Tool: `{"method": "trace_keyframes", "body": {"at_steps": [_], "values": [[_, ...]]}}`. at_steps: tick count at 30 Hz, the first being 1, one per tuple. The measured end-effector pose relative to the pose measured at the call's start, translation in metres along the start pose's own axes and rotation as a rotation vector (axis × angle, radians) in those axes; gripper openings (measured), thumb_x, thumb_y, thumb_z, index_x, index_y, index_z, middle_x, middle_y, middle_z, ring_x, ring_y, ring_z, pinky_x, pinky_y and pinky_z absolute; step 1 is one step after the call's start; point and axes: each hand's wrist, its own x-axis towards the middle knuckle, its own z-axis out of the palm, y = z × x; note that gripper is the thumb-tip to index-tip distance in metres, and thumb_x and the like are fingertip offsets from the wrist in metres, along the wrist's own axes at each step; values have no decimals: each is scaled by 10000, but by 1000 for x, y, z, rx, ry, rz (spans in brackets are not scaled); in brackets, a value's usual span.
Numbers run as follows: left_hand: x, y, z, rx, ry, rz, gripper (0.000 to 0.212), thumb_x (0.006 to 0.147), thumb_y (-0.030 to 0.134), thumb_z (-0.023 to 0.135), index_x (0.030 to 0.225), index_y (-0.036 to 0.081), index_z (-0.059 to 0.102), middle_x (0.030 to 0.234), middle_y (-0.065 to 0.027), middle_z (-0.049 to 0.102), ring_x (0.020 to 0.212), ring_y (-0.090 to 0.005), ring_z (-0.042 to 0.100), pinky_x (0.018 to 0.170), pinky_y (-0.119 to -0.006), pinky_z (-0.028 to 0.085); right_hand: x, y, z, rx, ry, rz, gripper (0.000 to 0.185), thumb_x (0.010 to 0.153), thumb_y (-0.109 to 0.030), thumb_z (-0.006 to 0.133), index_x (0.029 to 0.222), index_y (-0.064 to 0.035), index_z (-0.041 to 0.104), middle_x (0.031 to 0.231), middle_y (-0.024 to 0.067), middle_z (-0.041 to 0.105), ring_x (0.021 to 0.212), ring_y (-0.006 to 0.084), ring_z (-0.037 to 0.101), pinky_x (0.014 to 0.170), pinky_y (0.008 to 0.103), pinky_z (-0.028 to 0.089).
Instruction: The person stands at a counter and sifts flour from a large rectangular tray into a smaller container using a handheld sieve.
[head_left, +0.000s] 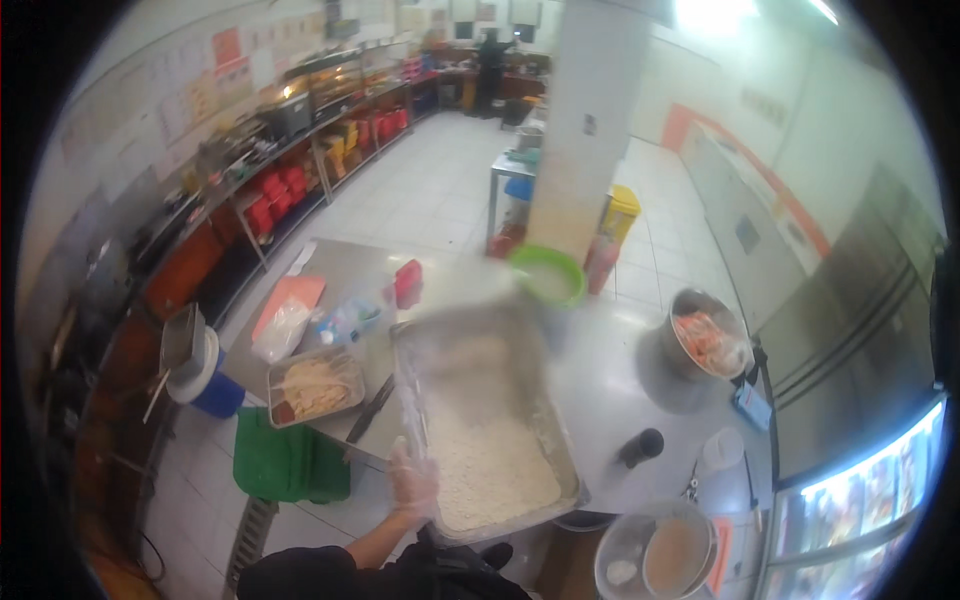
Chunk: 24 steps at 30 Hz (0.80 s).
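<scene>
A large rectangular metal tray of pale flour lies before me, its near edge close to my body. My left hand, in a clear plastic glove, is at the tray's left wall; its fingers are partly hidden, so its grip is unclear. My right hand is out of view. Left of the tray a long dark-handled tool lies on the steel table. Beside it a metal pan holds pale raw pieces, perhaps meat. The flour at the tray's far end is blurred.
Behind the tray stands a green basin. To the right are a metal pot, a dark cylindrical container and a large bowl. A green bin stands at lower left. Far back, a person stands by a counter.
</scene>
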Motion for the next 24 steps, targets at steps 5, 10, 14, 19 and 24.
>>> {"method": "trace_keyframes", "body": {"at_steps": [5, 10, 14, 19, 24], "values": [[12, 60, -49, -303, -47, 267, 654, 796, 255, 695, 1318, -22, 413, 1300, -237, 472, 1212, -385, 435, 1035, -417, 326, -42, -102, 56, 261, -172, -3, 315, 954, -325, 501, 862, -43, 608, 585, 86, 547, 455, 243, 502, 435, 401, 402], [91, 98, -103, -532, -718, 102, 539, 904, 374, 590, 1287, 14, 470, 1159, -187, 609, 1090, -316, 573, 939, -412, 429, -83, -158, 160, 168, -397, -47, 308, 972, -358, 496, 880, -71, 559, 608, -27, 475, 515, 96, 472, 442, 266, 381], [163, 55, -76, -424, -655, 282, 515, 905, 403, 565, 1251, 29, 496, 1101, -188, 634, 995, -316, 621, 855, -387, 482, -147, -173, 274, 749, -679, 175, 315, 968, -351, 501, 1023, -40, 493, 708, 35, 530, 632, 171, 539, 558, 334, 450], [235, 6, -91, -281, -752, 517, 372, 889, 313, 520, 1123, 29, 576, 1052, -185, 643, 980, -319, 627, 809, -397, 499, -183, -173, 321, 415, -809, -225, 389, 925, -323, 568, 1115, 7, 487, 870, 138, 646, 786, 274, 639, 712, 395, 492], [316, -2, -57, 31, -831, 822, 297, 872, 234, 495, 1030, 26, 637, 1046, -194, 647, 1000, -319, 628, 789, -399, 514, -154, -185, 264, -20, -1272, -444, 374, 906, -328, 604, 1078, 4, 600, 944, 147, 681, 851, 254, 651, 755, 343, 492]]}}
